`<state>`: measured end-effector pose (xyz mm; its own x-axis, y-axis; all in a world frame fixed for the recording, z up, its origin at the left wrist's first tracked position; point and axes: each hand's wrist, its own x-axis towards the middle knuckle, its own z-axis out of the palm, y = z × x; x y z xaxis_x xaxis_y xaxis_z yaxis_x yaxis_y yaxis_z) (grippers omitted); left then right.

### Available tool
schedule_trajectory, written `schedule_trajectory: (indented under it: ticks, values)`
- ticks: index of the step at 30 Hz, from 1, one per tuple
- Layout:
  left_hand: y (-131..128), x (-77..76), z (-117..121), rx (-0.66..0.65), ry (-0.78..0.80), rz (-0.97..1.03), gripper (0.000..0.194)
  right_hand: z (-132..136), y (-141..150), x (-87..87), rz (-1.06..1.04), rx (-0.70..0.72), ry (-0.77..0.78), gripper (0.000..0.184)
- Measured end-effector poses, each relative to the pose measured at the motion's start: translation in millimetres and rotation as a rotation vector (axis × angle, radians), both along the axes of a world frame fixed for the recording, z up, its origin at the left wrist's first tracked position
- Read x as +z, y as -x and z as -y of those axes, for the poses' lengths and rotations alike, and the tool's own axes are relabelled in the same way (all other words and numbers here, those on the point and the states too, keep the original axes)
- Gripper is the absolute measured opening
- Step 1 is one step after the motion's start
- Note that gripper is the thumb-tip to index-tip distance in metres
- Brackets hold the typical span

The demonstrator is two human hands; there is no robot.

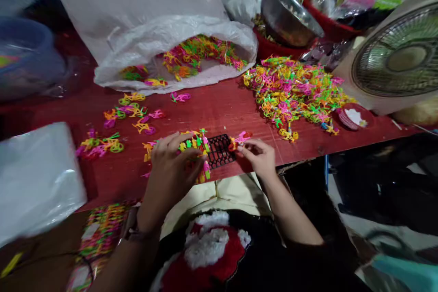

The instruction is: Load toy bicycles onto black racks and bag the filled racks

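Note:
My right hand (pixel 260 157) pinches a small pink and red plastic toy (pixel 241 139) with looped, wheel-like parts, just beyond the right end of a black grid tray (pixel 219 149). Upright rows of green, yellow and pink toys (pixel 191 143) fill the tray's left part. Over these rows lies my left hand (pixel 174 159), its fingers apart and curved, with thumb and forefinger close to the last row. It partly hides the toys below, and I see nothing held in it. The tray's right part shows bare black mesh.
A big heap of similar toys (pixel 294 91) lies at right, beside a fan (pixel 404 59) and small red cup (pixel 351 117). An open white plastic bag (pixel 137 45) holds more at the back. Loose toys (pixel 99 145) and a white plastic-wrapped pack (pixel 37 178) lie left.

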<state>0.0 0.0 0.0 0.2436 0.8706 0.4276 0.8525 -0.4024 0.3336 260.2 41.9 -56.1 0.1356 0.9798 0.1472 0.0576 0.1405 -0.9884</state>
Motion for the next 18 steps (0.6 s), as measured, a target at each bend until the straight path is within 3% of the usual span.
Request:
schedule_trajectory:
  ticks: [3, 6, 11, 18]
  values:
    - [0, -2.2, 1, 0.003, -0.017, -0.002, 0.014, 19, 34, -8.7, -0.124, 0.077, 0.135, 0.034]
    - [0, -3.1, 1, 0.009, -0.030, -0.009, 0.014, 29, 56, -16.2, -0.122, 0.197, 0.152, 0.029]
    - [-2, -0.9, 2, 0.015, -0.016, -0.029, 0.011, 33, 62, -22.8, 0.213, 0.319, -0.050, 0.014]
    - [-2, 2.3, 2, 0.016, 0.018, -0.029, 0.013, 29, 59, -22.7, 0.416, 0.370, -0.177, 0.008]
